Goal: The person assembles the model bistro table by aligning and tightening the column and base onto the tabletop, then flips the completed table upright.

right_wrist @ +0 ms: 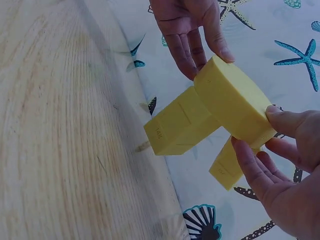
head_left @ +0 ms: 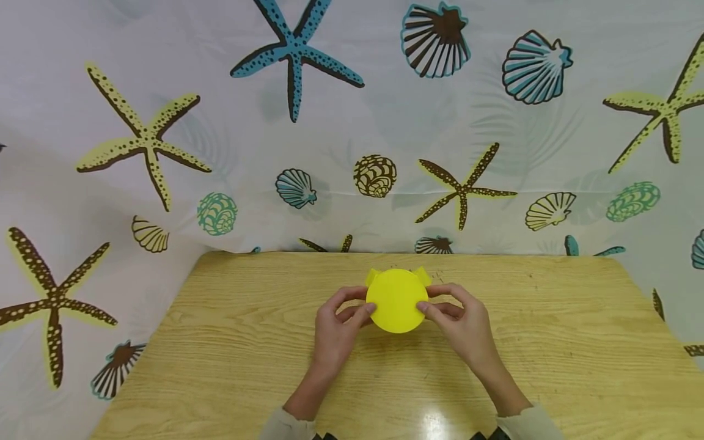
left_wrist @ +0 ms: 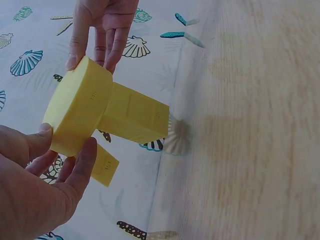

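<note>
A bright yellow piece [head_left: 397, 300], a thick round disc with rectangular blocks sticking out behind it, is held up over the table with its flat face toward the head camera. My left hand [head_left: 337, 327] pinches its left edge, thumb on the front and fingers behind. On the opposite edge, my right hand [head_left: 464, 324] grips it the same way. Both wrist views show the disc's curved side and two blocks [left_wrist: 135, 112] of unequal visible size, with small raised marks too faint to read surely.
A wood-grain table [head_left: 247, 342] lies under the hands. White cloth [head_left: 341, 134] printed with starfish and shells hangs behind it and along both sides. Glare shows near the table's front.
</note>
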Demonstrator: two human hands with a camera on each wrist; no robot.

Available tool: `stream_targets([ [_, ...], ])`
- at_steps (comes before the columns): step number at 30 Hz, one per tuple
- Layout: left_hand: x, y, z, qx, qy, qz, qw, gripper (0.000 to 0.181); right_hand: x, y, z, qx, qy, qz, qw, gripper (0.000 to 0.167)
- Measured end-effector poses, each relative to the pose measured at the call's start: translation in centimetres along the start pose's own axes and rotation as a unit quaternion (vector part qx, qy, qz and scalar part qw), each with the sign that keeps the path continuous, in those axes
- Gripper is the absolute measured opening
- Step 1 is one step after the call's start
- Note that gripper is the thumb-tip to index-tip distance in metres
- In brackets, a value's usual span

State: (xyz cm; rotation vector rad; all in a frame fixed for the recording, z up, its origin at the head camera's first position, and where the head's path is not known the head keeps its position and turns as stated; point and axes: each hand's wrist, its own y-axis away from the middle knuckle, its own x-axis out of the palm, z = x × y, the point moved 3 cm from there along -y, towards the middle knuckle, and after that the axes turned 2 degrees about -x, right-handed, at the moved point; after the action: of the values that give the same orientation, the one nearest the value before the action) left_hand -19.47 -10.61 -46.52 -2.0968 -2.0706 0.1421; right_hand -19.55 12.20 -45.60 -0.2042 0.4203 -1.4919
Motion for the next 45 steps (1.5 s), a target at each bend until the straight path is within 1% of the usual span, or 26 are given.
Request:
stream_targets([
  [5, -0.1, 0.1, -0.3, 0.007, -0.005, 0.009, 0.9999, 0.029, -0.1, 0.0, 0.2, -0.006, 0.002, 0.003, 1.0, 0.026],
  [12, -0.2, 0.1, -0.7, 0.022, -0.02, 0.017, 0.9994, 0.03, -0.1, 0.1, 0.2, 0.023, 0.013, 0.013, 0.9995, 0.031],
  [15, -0.2, 0.1, -0.6, 0.016, -0.027, 0.023, 0.9992, 0.029, -0.1, 0.1, -0.1, 0.021, 0.012, 0.026, 0.9994, 0.035],
  [20, -0.2, 0.1, -0.1, 0.002, -0.033, 0.034, 0.9989, 0.034, -0.1, 0.1, -0.5, 0.001, 0.003, 0.052, 0.9987, 0.041],
  [23, -0.1, 0.1, 0.2, -0.002, -0.034, 0.041, 0.9986, 0.038, -0.1, 0.1, -0.6, -0.002, 0.003, 0.06, 0.9982, 0.039],
  [27, 0.0, 0.0, 0.2, -0.002, -0.045, 0.039, 0.9982, 0.04, -0.1, 0.0, -0.7, -0.001, 0.008, 0.062, 0.998, 0.035],
  [34, -0.1, 0.1, 0.7, -0.016, -0.061, 0.035, 0.9974, 0.039, -0.2, 0.2, -1.3, 0.031, 0.003, 0.071, 0.997, 0.035],
  [38, -0.2, -0.2, 1.1, -0.014, -0.068, 0.04, 0.9967, 0.038, -0.3, 0.1, -1.5, 0.045, 0.006, 0.075, 0.9962, 0.035],
  [45, -0.1, -0.2, 1.6, -0.03, -0.047, 0.048, 0.9973, 0.038, -0.4, 0.2, -2.0, 0.057, 0.01, 0.081, 0.995, 0.036],
])
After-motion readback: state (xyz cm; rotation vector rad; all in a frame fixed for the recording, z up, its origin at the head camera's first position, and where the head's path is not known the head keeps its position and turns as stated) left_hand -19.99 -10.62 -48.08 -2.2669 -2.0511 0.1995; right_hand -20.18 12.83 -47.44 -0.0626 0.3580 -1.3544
